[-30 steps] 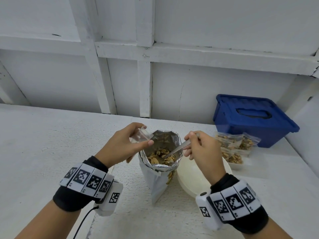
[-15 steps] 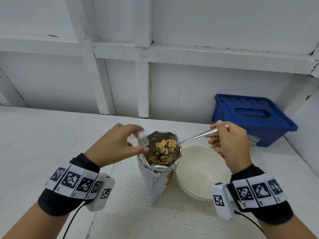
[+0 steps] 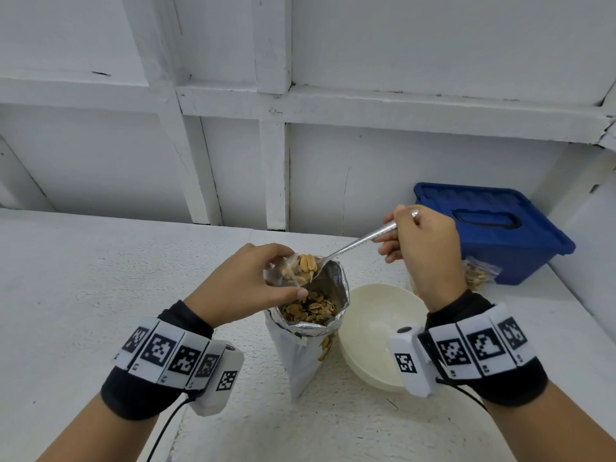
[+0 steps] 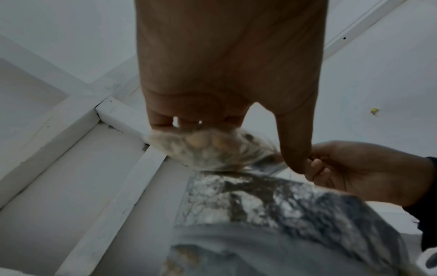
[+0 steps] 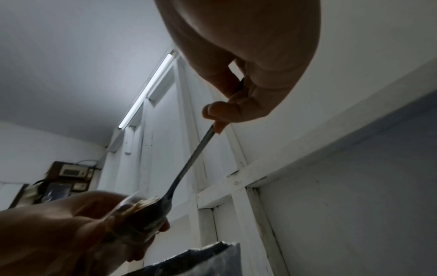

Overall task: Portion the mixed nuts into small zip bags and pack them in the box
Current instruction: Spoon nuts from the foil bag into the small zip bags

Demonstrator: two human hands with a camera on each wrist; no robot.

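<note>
Now 1 spoon (image 3: 353,246), 1 zip bag (image 3: 286,273), 1 bowl (image 3: 376,328).

shiny metal spoon (image 3: 353,245), crinkled silver foil pouch (image 3: 336,288), clear plastic zip bag (image 3: 283,273), glossy blue plastic box (image 3: 493,235)

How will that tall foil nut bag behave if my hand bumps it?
Likely tippy: the foil bag stands tall on a narrow base with neither hand steadying it. Its crinkled walls look floppy, and its mouth is open, so loose nuts would probably spill.
</note>
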